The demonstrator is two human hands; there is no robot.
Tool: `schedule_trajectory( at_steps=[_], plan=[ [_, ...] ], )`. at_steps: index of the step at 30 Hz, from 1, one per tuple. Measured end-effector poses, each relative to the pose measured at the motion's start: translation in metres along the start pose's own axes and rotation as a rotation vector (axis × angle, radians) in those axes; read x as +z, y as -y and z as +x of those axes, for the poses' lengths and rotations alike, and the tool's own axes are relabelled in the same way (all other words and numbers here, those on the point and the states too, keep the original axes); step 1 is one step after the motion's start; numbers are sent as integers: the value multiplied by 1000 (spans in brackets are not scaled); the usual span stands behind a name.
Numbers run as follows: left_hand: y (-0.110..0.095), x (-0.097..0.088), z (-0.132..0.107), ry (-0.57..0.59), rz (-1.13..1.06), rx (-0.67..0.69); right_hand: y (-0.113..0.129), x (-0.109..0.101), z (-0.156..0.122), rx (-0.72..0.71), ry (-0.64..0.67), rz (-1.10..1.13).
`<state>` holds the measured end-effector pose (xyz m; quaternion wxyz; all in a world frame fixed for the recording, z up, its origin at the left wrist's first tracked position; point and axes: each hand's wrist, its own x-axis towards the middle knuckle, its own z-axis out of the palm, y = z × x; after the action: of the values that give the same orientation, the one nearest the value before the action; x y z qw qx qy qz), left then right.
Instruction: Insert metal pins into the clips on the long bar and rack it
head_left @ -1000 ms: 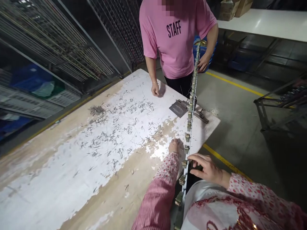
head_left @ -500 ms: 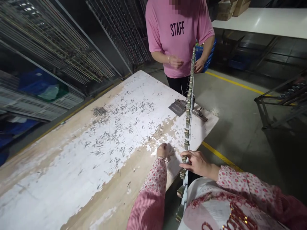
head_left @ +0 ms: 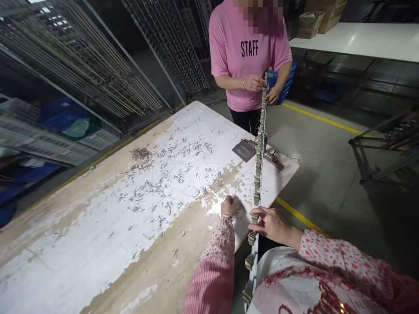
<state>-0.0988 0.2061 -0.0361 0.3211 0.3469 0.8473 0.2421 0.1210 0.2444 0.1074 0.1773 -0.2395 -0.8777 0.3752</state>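
Observation:
A long narrow bar carries a row of small brassy-green metal blocks and runs away from my body past the table's edge. My right hand pinches one of these metal blocks between thumb and fingers. To the left of the bar, my left hand is closed in a fist just above the table; whatever it holds is hidden. Many thin bent metal wire pieces lie scattered over the worn white table, with a denser pile toward its far left.
Across the table's corner a co-worker in a pink shirt has both hands at the bar's far end. A dark metal plate and fixture sit near that corner. Racks of rods stand at left, a metal stand at right.
The co-worker's hand with the bracelet has moved right onto the bar's far end. My left fist has shifted slightly right, toward the bar. My right hand keeps its pinch. The view has shifted slightly.

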Motion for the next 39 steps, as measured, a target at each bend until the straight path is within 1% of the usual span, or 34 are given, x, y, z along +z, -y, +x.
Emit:
schedule_trajectory(
  at_steps=[2, 4, 7, 9, 10, 12, 15, 18, 20, 22, 27, 31, 34, 36, 37, 38, 39],
  plan=[
    [-6, -19, -11, 16, -146, 30, 0, 1, 1, 2, -8, -24],
    [-15, -41, -27, 53, -276, 95, 1, 2, 3, -8, -15, -52],
    [-34, -76, -59, 103, -414, 186, 0, 4, 6, -41, -10, -88],
    [-51, -97, -82, 121, -467, 254, 0, 6, 7, -55, -7, -95],
    [-61, -107, -93, 117, -474, 308, -1, 6, 7, -55, -11, -95],
    [-81, -123, -113, 85, -426, 473, -1, 7, 7, -49, -19, -93],
    [-110, -138, -133, 17, -243, 721, 0, 6, 9, -30, -2, -102],
    [-131, -144, -142, -25, -87, 873, 1, 3, 10, -16, 47, -110],
    [-139, -144, -144, -58, -18, 944, 2, 1, 10, -8, 70, -122],
    [-143, -144, -144, -66, 27, 989, 3, 0, 10, 4, 88, -138],
    [-146, -143, -142, 12, 75, 1062, 2, 1, 10, -5, 106, -154],
    [-151, -144, -143, 41, 116, 1111, -2, 4, 9, -20, 94, -152],
    [-152, -146, -144, 66, 130, 1126, -1, 3, 9, -12, 97, -145],
    [-144, -144, -137, 78, 73, 1111, 1, 1, 9, 4, 107, -129],
    [-136, -141, -130, 61, 15, 1073, 2, -1, 8, 8, 104, -112],
    [-125, -137, -121, 24, -43, 996, 3, -2, 7, 10, 96, -87],
    [-111, -130, -109, -19, -77, 879, 4, -3, 6, 10, 85, -59]
  ],
)
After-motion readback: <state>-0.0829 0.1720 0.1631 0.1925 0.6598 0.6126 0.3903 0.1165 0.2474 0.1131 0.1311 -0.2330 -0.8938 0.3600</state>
